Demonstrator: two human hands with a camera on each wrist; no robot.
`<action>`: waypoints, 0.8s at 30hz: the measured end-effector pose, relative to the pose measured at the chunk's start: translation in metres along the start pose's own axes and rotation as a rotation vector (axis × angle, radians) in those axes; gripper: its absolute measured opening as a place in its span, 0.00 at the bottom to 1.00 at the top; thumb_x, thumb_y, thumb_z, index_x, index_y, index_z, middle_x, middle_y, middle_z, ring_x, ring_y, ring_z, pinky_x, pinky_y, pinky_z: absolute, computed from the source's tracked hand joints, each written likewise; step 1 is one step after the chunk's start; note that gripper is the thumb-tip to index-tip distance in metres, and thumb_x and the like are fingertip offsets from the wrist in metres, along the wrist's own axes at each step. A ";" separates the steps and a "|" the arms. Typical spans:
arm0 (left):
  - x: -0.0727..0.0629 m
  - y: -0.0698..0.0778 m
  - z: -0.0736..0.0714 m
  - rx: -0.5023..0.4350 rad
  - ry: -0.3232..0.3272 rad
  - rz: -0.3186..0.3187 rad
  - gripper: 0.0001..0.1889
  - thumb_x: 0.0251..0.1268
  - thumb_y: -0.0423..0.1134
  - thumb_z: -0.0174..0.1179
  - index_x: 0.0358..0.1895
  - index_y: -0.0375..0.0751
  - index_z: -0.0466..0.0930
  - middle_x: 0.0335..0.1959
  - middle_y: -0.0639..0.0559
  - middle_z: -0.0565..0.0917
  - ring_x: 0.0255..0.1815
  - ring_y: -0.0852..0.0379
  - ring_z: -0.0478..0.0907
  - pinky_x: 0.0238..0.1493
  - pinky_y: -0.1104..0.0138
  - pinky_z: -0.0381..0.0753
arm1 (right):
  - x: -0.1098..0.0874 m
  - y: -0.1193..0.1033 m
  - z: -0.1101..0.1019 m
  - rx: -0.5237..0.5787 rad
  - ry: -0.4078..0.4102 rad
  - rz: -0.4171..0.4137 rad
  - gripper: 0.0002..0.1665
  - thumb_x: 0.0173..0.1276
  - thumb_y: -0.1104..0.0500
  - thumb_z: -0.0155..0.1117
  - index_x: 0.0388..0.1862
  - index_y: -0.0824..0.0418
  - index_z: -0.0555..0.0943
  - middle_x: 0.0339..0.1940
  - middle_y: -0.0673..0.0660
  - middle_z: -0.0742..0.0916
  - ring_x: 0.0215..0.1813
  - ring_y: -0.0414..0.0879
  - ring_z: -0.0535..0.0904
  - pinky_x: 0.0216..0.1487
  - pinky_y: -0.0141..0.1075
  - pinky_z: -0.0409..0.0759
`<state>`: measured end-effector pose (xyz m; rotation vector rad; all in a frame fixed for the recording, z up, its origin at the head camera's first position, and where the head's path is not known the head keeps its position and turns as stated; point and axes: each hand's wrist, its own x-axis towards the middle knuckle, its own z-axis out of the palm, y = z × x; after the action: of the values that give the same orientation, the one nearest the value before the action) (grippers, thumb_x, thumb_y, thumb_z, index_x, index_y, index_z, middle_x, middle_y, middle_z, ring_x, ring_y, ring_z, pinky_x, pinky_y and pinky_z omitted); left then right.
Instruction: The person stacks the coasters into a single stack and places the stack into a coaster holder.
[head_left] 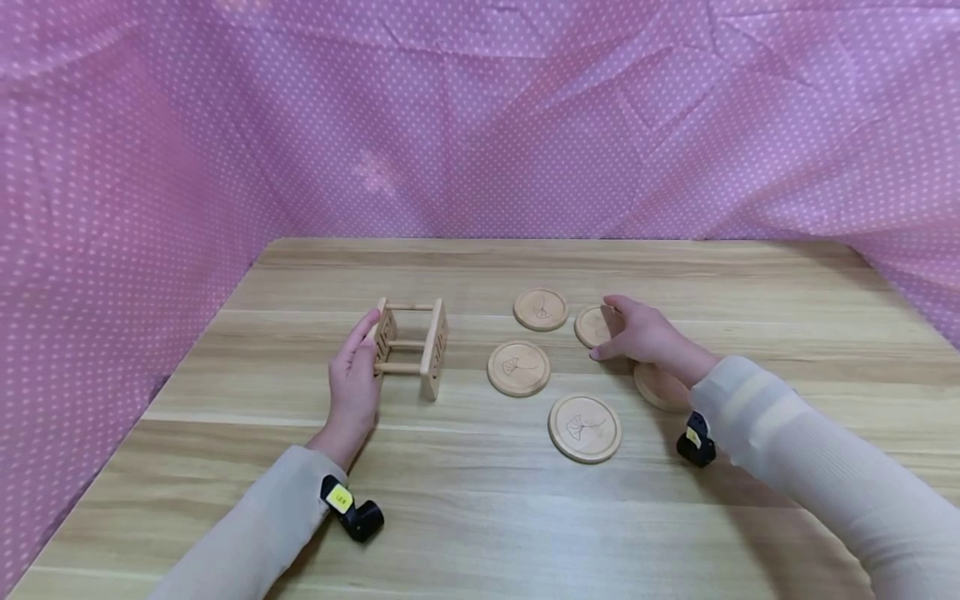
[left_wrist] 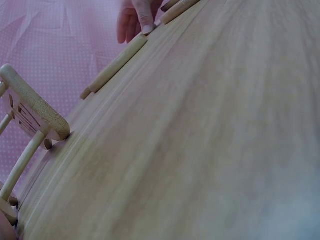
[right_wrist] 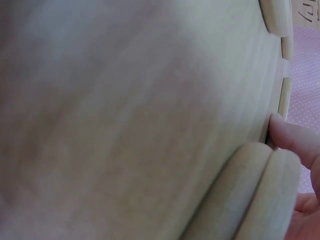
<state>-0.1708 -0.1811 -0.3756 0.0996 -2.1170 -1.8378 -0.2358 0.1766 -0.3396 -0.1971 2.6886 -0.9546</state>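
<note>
At the left, a small wooden coaster rack [head_left: 433, 350] with cut-out side panels and dowels stands on the table. My left hand [head_left: 356, 387] rests against its left panel, fingers mostly straight along the outside. My right hand [head_left: 647, 337] reaches over a round wooden coaster [head_left: 591, 326], thumb near its front edge and fingers spread near its far edge. Part of that coaster is hidden under the hand. Another coaster [head_left: 654, 390] lies beneath the right wrist; in the right wrist view two rounded wooden edges [right_wrist: 232, 187] show close by the thumb.
Three more coasters with engraved leaf drawings lie between the hands: a far one [head_left: 541, 309], a middle one [head_left: 518, 368] and a near one [head_left: 585, 428]. All are on the wood-grain table [head_left: 450, 517]. Pink dotted cloth [head_left: 480, 125] hangs behind and at both sides.
</note>
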 end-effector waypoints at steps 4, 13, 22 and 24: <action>0.000 0.000 0.000 -0.005 -0.001 -0.007 0.22 0.72 0.35 0.37 0.65 0.50 0.67 0.68 0.57 0.66 0.61 0.64 0.64 0.58 0.67 0.64 | 0.000 0.001 0.000 -0.016 0.011 -0.013 0.59 0.48 0.55 0.75 0.72 0.69 0.50 0.70 0.71 0.60 0.71 0.65 0.51 0.71 0.54 0.49; 0.000 0.000 0.001 -0.007 0.008 -0.012 0.22 0.72 0.35 0.37 0.65 0.52 0.68 0.67 0.61 0.67 0.54 0.65 0.68 0.52 0.70 0.67 | 0.002 0.001 -0.003 -0.052 0.012 -0.029 0.59 0.46 0.54 0.76 0.70 0.73 0.53 0.69 0.73 0.61 0.70 0.67 0.53 0.70 0.54 0.51; 0.000 0.000 0.003 0.007 0.028 -0.022 0.22 0.71 0.35 0.38 0.65 0.53 0.68 0.65 0.62 0.68 0.33 0.68 0.66 0.45 0.73 0.70 | 0.003 0.004 -0.003 -0.097 0.014 -0.026 0.57 0.44 0.52 0.76 0.68 0.73 0.57 0.66 0.73 0.62 0.67 0.66 0.57 0.69 0.54 0.54; 0.000 0.000 0.003 0.011 0.033 -0.025 0.22 0.71 0.35 0.38 0.65 0.53 0.68 0.66 0.62 0.68 0.35 0.67 0.68 0.46 0.73 0.70 | 0.003 0.004 -0.003 -0.087 0.013 -0.017 0.58 0.45 0.52 0.76 0.68 0.74 0.57 0.67 0.74 0.61 0.68 0.66 0.55 0.69 0.54 0.53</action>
<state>-0.1711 -0.1784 -0.3756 0.1582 -2.1132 -1.8257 -0.2401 0.1811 -0.3406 -0.2331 2.7469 -0.8470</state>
